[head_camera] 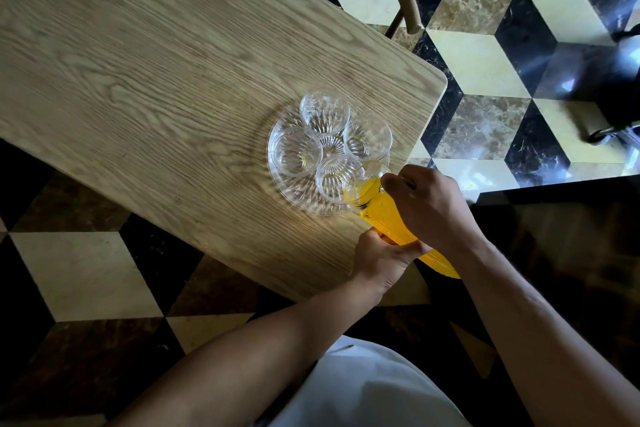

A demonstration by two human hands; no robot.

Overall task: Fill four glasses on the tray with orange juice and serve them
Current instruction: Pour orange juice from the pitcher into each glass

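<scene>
1. Tilting the juice bottle (391, 218) toward the tray (277, 180), both hands share the load: left hand (384, 260) wraps the lower body from beneath, right hand (429, 204) closes around the upper part near the neck. Prob. because a full bottle is heavy and the two-point hold steers the mouth.
2. Left grip: fingers curled around the bottle, pressed on it. Right grip: also clamped on the bottle, knuckles up; fingertips hidden.
3. Bottle mouth sits over the tray's near-right edge, just beside the nearest glass (336, 178), w/ orange liquid pooled at the neck. Can't tell if juice is leaving it yet.
4. Four glasses cluster tight on the clear round tray, rims near touching: far glass (325, 113), left glass (296, 151), right glass (367, 137). All look empty.
5. Tray sits near the counter (138, 62) corner, close to the person, so short reach.
6. Judgement: first pour is just starting; tight spacing risks spill betw. glasses.
</scene>
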